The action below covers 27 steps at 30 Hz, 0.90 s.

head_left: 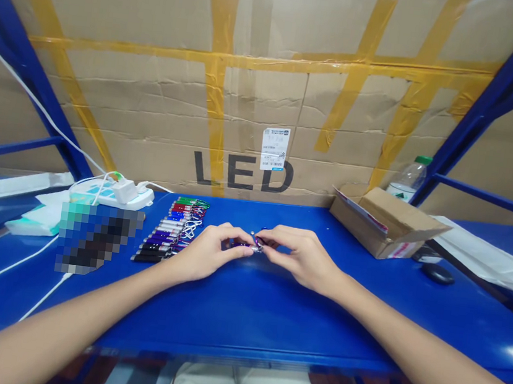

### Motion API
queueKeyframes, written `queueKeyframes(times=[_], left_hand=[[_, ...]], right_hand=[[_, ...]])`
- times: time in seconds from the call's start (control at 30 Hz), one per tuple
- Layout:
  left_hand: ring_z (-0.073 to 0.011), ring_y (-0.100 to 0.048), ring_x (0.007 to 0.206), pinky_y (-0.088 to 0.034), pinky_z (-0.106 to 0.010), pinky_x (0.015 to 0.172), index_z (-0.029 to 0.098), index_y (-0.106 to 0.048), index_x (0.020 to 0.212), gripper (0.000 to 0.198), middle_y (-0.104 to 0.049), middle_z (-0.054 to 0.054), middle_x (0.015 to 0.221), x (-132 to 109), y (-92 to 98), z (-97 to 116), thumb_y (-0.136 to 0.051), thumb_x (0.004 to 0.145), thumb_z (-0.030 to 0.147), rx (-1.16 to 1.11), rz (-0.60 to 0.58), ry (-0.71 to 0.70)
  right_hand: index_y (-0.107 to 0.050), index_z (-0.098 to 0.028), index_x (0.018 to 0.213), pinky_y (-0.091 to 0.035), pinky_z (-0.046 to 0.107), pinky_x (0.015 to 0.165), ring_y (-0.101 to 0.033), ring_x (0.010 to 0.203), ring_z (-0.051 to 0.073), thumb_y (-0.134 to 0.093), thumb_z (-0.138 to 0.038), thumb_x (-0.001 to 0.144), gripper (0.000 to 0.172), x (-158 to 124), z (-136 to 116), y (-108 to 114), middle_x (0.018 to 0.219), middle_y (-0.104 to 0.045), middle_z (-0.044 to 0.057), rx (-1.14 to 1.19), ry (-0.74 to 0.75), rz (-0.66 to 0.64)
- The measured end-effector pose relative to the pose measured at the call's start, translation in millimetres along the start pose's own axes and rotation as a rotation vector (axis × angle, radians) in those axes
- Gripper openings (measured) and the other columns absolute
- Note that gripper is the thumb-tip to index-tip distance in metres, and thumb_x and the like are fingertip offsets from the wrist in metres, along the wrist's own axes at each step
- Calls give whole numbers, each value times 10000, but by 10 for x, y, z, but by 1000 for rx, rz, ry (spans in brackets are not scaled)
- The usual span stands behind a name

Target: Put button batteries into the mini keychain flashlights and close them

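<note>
Glossy blue worktop [232, 313], backed by a large brown cardboard sheet [156, 98] crossed with yellow tape [221, 1]. At far left, a white-and-green soft packet [38, 218] near a white plastic power strip [138, 200] with a white plug [124, 191]. In front of the strip, a dark object [101, 241] hidden by a pixelated patch (impossible to identify). Next, a neat row of slim, shiny metal cylinders [164, 234], green at the back, then red, blue, silver, purple, and black at the front, with looped metal clips [191, 227] at their right ends. Just right of the row, a bare left hand [207, 251], thumb and forefinger pinched on a small purple-and-silver metal cylinder [256, 249], held between both hands near the middle of the worktop. Above, on the cardboard, bold black letters [240, 173] reading LED and a white printed label [274, 149]. At the cylinder's silver end, a bare right hand [307, 257], fingers bunched together on it. Farther right, an open brown cardboard box [383, 226], a clear green-capped plastic bottle [410, 180] behind, and a smooth black computer mouse [437, 274].
</note>
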<state>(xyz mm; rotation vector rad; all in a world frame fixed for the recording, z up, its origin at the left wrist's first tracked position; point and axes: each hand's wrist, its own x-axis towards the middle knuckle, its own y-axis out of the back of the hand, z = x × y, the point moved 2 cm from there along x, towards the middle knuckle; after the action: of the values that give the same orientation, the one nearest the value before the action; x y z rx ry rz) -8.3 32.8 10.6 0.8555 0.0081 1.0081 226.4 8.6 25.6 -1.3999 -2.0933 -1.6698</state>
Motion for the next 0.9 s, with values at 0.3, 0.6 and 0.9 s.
queueKeyframes(times=[0.3, 0.6, 0.9], left_hand=[[-213, -667, 939, -474, -325, 858, 247, -838, 1066, 208, -828, -27, 1023, 27, 17, 30, -739, 978, 407, -141, -6, 45], [-197, -656, 902, -474, -315, 846, 232, -833, 1072, 227, -823, -29, 1046, 36, 49, 23, -750, 969, 416, -126, 71, 21], [-224, -728, 903, -498, -321, 802, 190, -814, 1079, 272, -838, -55, 966, 53, 59, 29, -708, 993, 425, -141, 96, 39]], right_hand=[[-789, -208, 1141, -573, 295, 813, -744, 851, 180, -667, -239, 1034, 164, 15, -79, 10, 998, -798, 51, 86, -41, 78], [-796, -207, 1114, -584, 302, 808, -738, 835, 178, -696, -247, 1012, 148, 15, -47, -4, 970, -787, 42, 117, -97, 87], [-785, -211, 1190, -584, 327, 796, -717, 816, 194, -642, -313, 1054, 223, 14, -24, -24, 949, -773, 65, 38, -65, 92]])
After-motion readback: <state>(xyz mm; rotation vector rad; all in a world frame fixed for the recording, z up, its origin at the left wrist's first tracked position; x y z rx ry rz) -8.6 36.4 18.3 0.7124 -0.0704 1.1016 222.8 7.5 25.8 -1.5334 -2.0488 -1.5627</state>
